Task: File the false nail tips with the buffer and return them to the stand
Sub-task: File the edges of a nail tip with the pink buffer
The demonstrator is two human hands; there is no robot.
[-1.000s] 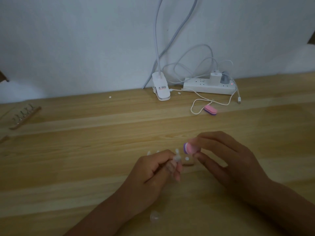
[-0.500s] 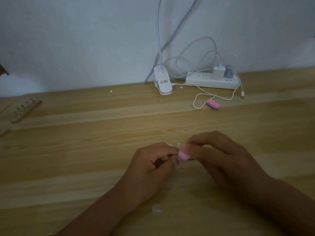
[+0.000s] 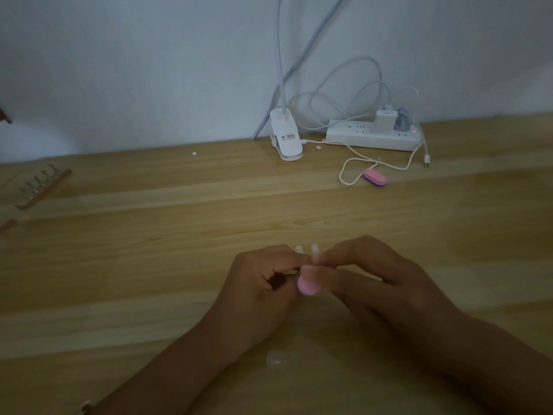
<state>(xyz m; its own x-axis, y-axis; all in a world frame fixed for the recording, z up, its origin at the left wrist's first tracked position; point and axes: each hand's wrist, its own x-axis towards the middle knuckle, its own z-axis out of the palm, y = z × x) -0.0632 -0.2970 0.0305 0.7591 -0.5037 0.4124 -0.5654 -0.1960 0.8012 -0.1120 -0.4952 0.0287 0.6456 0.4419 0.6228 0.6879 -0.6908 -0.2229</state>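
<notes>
In the dim light the left hand (image 3: pixel 257 289) curls its fingers inward, and whatever they close on is hidden, so its grip cannot be told; only two pale nail tips (image 3: pixel 314 248) peek out blurred just above where both hands' fingertips meet. The right hand (image 3: pixel 374 283) pinches the pink buffer (image 3: pixel 308 286), whose rounded end alone shows, touching the left hand's fingers. The stand (image 3: pixel 42 187) lies well apart at the far left of the wooden surface (image 3: pixel 179 265), its small clips hard to make out.
</notes>
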